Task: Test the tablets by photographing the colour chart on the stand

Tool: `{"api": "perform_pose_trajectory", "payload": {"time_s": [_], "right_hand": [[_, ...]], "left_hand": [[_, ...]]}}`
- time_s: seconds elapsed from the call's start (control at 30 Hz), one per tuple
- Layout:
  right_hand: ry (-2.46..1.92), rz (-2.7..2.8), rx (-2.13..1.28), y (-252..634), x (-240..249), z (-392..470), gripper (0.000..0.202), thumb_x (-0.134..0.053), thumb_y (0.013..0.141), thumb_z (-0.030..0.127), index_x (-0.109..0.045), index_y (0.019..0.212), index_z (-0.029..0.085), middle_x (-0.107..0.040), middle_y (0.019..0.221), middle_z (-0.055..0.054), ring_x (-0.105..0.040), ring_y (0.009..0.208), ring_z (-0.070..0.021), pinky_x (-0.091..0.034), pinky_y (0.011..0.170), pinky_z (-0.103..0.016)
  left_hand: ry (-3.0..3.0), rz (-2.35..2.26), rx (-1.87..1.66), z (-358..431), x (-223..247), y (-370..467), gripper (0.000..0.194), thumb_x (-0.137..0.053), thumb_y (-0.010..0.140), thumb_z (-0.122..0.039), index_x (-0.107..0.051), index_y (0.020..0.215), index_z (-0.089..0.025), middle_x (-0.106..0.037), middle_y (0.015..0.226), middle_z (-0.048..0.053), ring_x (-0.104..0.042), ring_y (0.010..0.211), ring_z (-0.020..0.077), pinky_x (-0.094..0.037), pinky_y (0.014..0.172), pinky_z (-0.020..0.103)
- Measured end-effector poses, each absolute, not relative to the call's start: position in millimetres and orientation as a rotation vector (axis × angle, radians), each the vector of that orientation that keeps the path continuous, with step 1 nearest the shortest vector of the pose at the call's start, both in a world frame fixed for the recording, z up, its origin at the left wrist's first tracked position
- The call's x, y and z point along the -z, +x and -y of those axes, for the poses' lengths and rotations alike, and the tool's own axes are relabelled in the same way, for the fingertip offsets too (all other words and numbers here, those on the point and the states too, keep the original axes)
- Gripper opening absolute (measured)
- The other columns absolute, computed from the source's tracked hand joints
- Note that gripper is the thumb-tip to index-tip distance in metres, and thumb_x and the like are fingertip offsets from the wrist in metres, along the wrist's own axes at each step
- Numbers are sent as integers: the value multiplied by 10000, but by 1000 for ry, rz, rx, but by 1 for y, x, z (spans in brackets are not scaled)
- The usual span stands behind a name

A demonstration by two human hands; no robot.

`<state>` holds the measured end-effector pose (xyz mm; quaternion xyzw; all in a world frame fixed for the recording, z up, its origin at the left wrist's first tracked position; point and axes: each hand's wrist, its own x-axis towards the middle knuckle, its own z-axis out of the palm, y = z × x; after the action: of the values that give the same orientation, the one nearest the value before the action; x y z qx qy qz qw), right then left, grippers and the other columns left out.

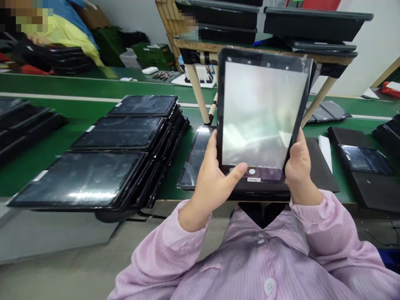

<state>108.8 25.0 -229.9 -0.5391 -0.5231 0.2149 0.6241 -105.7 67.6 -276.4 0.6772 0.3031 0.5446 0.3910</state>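
Observation:
Upright in front of me is a black tablet point(259, 121), its lit screen showing a blurred bright camera view with a round shutter button near the bottom. My left hand point(214, 179) grips its lower left edge, the thumb lying across the lower bezel. On the opposite side my right hand point(299, 160) clasps the lower right edge; its fingers are partly hidden behind the tablet. Clear film wraps the tablet's top right corner. Behind and below it, another dark tablet point(195, 158) lies on the green bench, beside a black padded surface point(321, 166).
Stacks of dark tablets point(81, 179) fill the bench point(170, 183) to the left. A wooden-topped rack point(328, 58) with black trays stands behind the held tablet. Black foam with a small screen point(365, 158) lies right. Across the bench a person in yellow point(71, 35) is at work.

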Motion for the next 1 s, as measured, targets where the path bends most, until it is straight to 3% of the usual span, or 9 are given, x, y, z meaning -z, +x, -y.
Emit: {"api": "perform_pose_trajectory", "payload": {"time_s": [0.1, 0.23, 0.37, 0.67, 0.87, 1.0], "right_hand": [[-1247, 1158, -650, 105, 244, -46, 841, -267, 911, 942, -703, 1320, 350, -689, 1439, -9, -465, 1548, -301, -510, 1232, -532], [-1242, 1054, -731, 108, 256, -53, 843, -363, 879, 953, -738, 1248, 294, -741, 1338, -27, -485, 1531, -332, -523, 1222, -566], [-1239, 1066, -784, 109, 256, -48, 854, -353, 887, 942, -711, 1325, 303, -704, 1411, -23, -492, 1525, -338, -525, 1218, -561], [-1350, 1247, -645, 106, 253, -47, 1037, -39, 899, 954, -651, 1441, 317, -693, 1421, -46, -486, 1530, -320, -500, 1220, -575], [-1245, 1184, -744, 102, 249, -46, 1003, -160, 884, 984, -699, 1376, 296, -711, 1395, -50, -445, 1560, -296, -451, 1270, -562], [-1219, 1159, -762, 102, 250, -49, 1012, -206, 847, 1022, -705, 1368, 312, -701, 1418, -30, -432, 1570, -289, -448, 1279, -546]], "left_hand": [[1857, -999, -1447, -61, 278, -101, 1195, -870, 783, -638, -206, 1709, -281, -249, 1787, 167, -299, 1633, 397, -250, 1340, 566], [1949, -1116, -1390, -55, 289, -101, 1340, -947, 721, -513, -78, 1724, -324, -116, 1822, 145, -161, 1673, 413, -181, 1357, 584], [1997, -1145, -1337, -53, 293, -99, 1405, -959, 709, -473, 6, 1721, -336, -46, 1829, 141, -85, 1682, 429, -136, 1356, 622], [2046, -1146, -1344, -54, 295, -95, 1406, -944, 731, -508, 41, 1715, -304, -40, 1823, 165, -4, 1685, 434, -91, 1359, 634], [2045, -1135, -1369, -54, 296, -95, 1459, -968, 678, -568, 18, 1717, -286, -64, 1814, 187, 0, 1684, 438, -117, 1354, 645], [1997, -1122, -1402, -53, 296, -96, 1413, -972, 654, -607, -91, 1711, -282, -109, 1806, 181, -16, 1684, 439, -139, 1353, 641]]}}
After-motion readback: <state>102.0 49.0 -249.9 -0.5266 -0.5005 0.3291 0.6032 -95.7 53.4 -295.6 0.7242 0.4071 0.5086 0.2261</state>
